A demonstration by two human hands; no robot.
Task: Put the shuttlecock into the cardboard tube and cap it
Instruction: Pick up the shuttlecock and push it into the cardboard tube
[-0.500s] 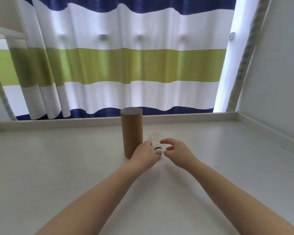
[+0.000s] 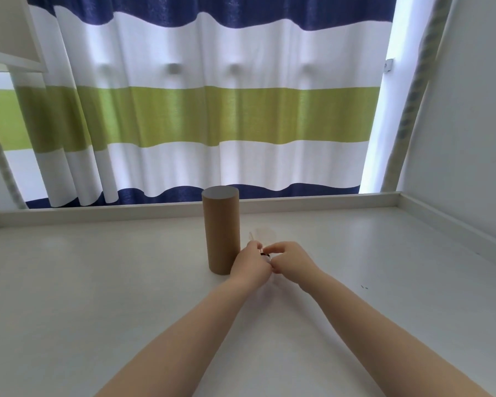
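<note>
Head view: both the left hand (image 2: 251, 265) and right hand (image 2: 291, 260) pinch the shuttlecock (image 2: 262, 241) just beside the capped tube (image 2: 222, 230). Featherlight, fragile skirt; best gripped at its firm base.

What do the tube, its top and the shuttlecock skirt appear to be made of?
Tube: matte brown cardboard, going by its dull paper-like wall. Its top: a flat grey disc, smooth; plastic or card, unclear. Shuttlecock skirt: pale and translucent; feather or nylon cannot be told through the blur.
</note>
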